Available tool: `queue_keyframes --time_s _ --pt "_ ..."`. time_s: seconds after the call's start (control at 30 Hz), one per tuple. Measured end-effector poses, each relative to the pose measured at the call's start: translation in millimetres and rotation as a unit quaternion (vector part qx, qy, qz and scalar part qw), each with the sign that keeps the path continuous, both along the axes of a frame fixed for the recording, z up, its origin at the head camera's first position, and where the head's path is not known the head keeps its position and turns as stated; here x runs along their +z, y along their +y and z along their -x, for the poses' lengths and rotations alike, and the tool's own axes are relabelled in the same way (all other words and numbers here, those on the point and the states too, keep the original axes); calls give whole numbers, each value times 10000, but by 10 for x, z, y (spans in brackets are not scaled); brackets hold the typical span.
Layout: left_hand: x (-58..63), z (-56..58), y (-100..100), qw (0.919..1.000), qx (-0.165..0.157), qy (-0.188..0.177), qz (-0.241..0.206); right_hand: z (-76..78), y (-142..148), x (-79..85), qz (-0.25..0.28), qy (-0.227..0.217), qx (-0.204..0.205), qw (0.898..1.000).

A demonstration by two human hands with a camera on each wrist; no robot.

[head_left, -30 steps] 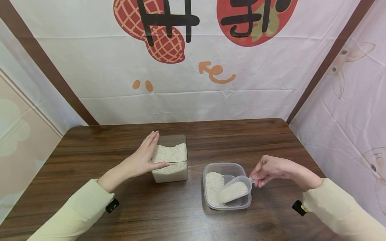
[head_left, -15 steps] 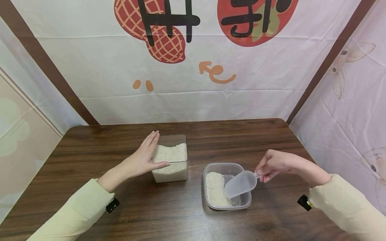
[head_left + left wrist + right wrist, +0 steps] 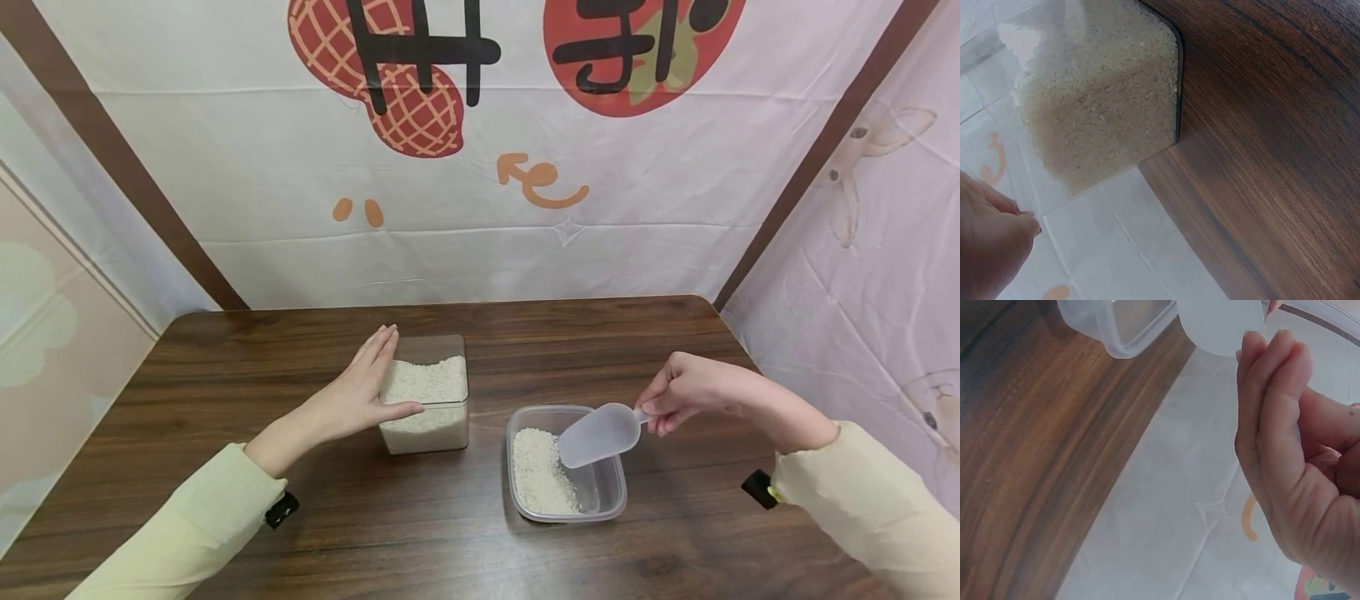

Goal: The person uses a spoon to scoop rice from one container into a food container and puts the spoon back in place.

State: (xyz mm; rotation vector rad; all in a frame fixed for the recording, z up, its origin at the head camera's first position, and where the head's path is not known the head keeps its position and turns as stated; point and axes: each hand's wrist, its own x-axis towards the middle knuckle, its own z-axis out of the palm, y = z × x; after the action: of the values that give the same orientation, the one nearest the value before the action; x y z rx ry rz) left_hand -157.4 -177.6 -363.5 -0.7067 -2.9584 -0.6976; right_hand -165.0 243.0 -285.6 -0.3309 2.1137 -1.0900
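My right hand (image 3: 686,392) pinches the short handle of a translucent plastic scoop (image 3: 600,435), its back turned up, over a clear food container (image 3: 611,500). White rice (image 3: 540,475) lies heaped along that container's left side. In the right wrist view, curled fingers (image 3: 1279,406) show close to the scoop (image 3: 1222,325). My left hand (image 3: 348,396) rests with straight, spread fingers against the left and near rim of a taller clear bin (image 3: 431,437) that holds more rice. The left wrist view shows rice (image 3: 1104,119) through the bin's wall, with part of the hand (image 3: 991,237) beside it.
Both containers stand apart on a dark wood-grain table (image 3: 322,517). A white printed cloth (image 3: 450,267) hangs behind the table's far edge, and another pale cloth (image 3: 847,292) hangs at the right.
The scoop has turned over, from rice side up to back up, and its rice is now in the food container. My right hand has lifted up and rightward. The left hand stays put.
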Motion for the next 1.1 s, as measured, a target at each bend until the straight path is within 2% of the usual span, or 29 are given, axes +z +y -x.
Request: queue_keyframes --time_s 0.23,0.47,0.67,0.8,1.1 --pt "1 8 3 10000 -36 -11 -40 8 -68 118 -21 163 39 9999" --pt "0 6 -5 10000 -36 -35 -62 21 -157 215 -42 458 -121 9989" --pt "-2 3 -12 10000 -26 -24 -72 32 -200 266 170 524 -202 9983" --pt "-7 1 -15 10000 -28 -8 -62 36 -237 314 246 573 -133 9980" --pt "-1 -6 -3 10000 -24 20 -34 49 -361 440 61 839 -72 9964"
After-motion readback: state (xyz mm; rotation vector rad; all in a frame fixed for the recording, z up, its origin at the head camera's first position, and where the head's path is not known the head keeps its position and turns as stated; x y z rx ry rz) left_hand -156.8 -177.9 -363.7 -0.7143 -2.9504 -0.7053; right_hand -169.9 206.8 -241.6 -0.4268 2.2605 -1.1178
